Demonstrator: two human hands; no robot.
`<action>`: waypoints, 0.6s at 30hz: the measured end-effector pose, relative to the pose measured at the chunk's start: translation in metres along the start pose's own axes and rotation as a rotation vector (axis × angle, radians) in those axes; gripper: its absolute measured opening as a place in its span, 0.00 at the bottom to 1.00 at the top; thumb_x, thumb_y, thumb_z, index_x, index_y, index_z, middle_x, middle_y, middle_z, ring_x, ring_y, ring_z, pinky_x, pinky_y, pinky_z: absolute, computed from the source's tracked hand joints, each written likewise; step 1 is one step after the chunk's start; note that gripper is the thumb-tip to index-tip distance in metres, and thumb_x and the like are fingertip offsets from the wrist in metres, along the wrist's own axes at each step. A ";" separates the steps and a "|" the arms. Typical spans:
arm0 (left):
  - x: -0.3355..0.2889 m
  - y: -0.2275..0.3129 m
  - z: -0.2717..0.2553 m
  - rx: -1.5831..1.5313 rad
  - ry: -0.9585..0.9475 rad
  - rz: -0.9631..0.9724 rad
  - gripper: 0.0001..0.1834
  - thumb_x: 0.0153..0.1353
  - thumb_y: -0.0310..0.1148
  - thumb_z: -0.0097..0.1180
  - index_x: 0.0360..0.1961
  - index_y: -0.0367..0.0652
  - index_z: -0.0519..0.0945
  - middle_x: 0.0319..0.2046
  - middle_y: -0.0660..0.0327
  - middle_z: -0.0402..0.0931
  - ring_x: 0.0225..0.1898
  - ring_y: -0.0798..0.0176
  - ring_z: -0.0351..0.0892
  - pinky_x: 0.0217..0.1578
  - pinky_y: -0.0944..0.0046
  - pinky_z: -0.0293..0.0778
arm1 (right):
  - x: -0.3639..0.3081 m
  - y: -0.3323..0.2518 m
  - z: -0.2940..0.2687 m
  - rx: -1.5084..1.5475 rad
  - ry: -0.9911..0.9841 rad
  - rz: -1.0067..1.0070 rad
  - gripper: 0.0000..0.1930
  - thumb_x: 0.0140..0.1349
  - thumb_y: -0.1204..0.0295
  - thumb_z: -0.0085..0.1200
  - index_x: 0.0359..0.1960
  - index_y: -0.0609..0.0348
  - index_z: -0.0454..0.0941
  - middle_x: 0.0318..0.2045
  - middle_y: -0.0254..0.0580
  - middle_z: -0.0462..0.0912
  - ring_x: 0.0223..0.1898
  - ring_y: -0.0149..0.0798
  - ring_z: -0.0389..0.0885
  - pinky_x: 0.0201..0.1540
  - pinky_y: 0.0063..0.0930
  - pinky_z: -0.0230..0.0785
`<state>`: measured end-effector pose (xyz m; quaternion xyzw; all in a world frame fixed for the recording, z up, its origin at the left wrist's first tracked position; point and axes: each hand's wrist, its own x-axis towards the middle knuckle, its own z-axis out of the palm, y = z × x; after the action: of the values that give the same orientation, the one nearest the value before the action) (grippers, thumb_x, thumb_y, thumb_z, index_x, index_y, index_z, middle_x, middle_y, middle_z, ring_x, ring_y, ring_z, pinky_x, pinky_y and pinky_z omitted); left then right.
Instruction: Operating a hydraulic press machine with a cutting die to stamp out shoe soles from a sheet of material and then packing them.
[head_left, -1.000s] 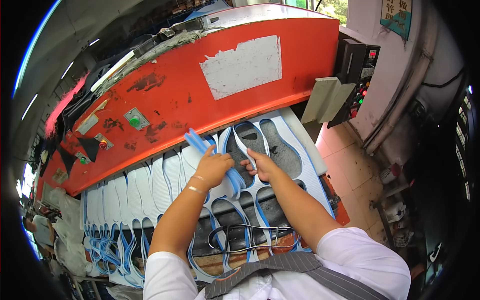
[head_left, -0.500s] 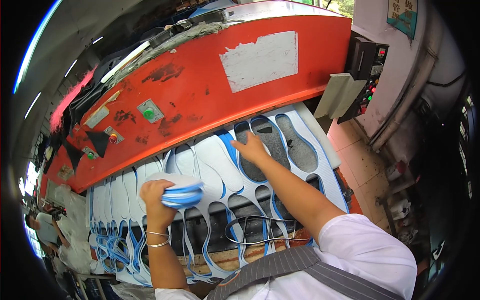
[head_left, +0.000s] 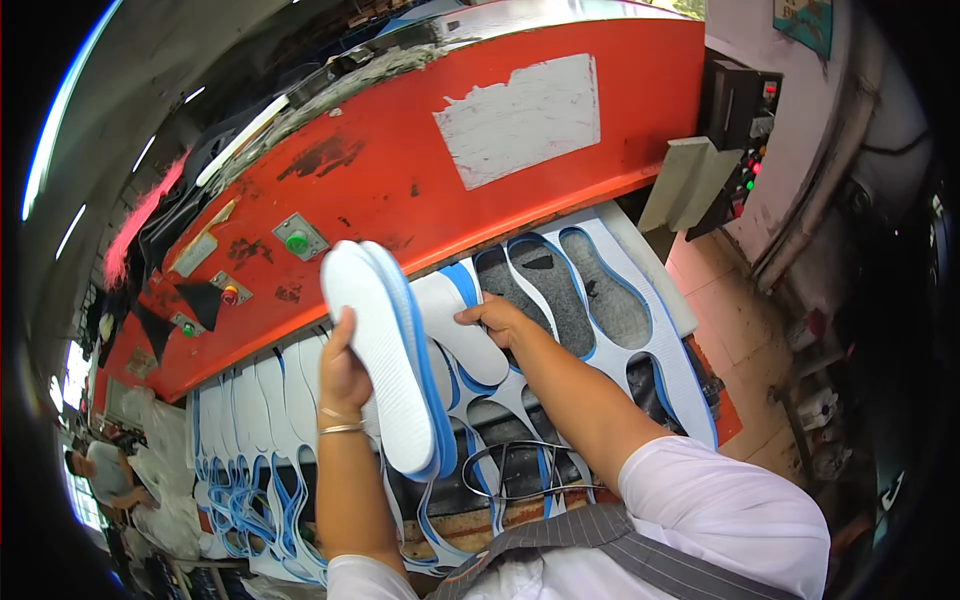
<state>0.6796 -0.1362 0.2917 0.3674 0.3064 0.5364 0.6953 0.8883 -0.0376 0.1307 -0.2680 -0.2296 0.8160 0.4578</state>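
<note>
My left hand (head_left: 345, 375) is closed round a stack of white-and-blue shoe insoles (head_left: 385, 350), held up on end above the sheet. To its right, my right hand (head_left: 490, 320) grips the edge of a single white insole (head_left: 465, 345) lying over the cut-out sheet. The white foam sheet (head_left: 665, 375), blue at its edges, has several insole-shaped openings with grey and black board showing through. Toward the left, cut insoles (head_left: 265, 400) still sit in the sheet. A thin looped cutting die (head_left: 490, 492) rests on the near part of the sheet.
A red machine beam (head_left: 385, 190) with a green button (head_left: 297, 242) and a red button (head_left: 230, 295) spans the far side. At the right are a bent metal plate (head_left: 685, 185) and a control box (head_left: 740, 110). Another person (head_left: 105, 470) is at the far left.
My left hand has turned its stack upright and shifted it slightly right. My right hand has moved back left from the openings and taken hold of an insole.
</note>
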 end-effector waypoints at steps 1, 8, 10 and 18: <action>0.014 -0.015 -0.007 0.026 0.038 -0.021 0.29 0.66 0.46 0.52 0.60 0.34 0.68 0.53 0.53 0.76 0.53 0.56 0.76 0.57 0.53 0.70 | 0.001 0.000 -0.001 0.029 -0.098 0.032 0.26 0.51 0.87 0.60 0.54 0.64 0.69 0.45 0.52 0.80 0.46 0.49 0.81 0.51 0.51 0.75; 0.083 -0.085 -0.004 0.240 0.287 0.205 0.28 0.62 0.35 0.59 0.60 0.33 0.68 0.56 0.54 0.72 0.55 0.56 0.73 0.58 0.58 0.67 | 0.007 0.002 -0.002 0.054 -0.290 -0.130 0.33 0.49 0.85 0.57 0.61 0.60 0.66 0.53 0.46 0.78 0.53 0.41 0.78 0.55 0.36 0.73; 0.086 -0.086 -0.009 0.178 0.333 0.271 0.28 0.63 0.35 0.58 0.60 0.33 0.68 0.55 0.53 0.72 0.55 0.57 0.73 0.57 0.59 0.68 | 0.005 -0.004 -0.007 0.040 -0.308 -0.160 0.34 0.48 0.85 0.57 0.61 0.59 0.66 0.54 0.46 0.77 0.54 0.41 0.78 0.56 0.36 0.72; 0.086 -0.083 -0.003 0.587 0.134 0.084 0.32 0.57 0.32 0.64 0.61 0.31 0.66 0.54 0.52 0.74 0.52 0.56 0.75 0.58 0.58 0.67 | 0.012 -0.006 -0.023 0.168 -0.256 -0.034 0.26 0.60 0.68 0.52 0.60 0.61 0.69 0.54 0.51 0.77 0.53 0.44 0.78 0.58 0.39 0.71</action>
<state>0.7410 -0.0651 0.2176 0.5288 0.4782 0.4760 0.5149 0.9015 -0.0214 0.1144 -0.1184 -0.2214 0.8521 0.4593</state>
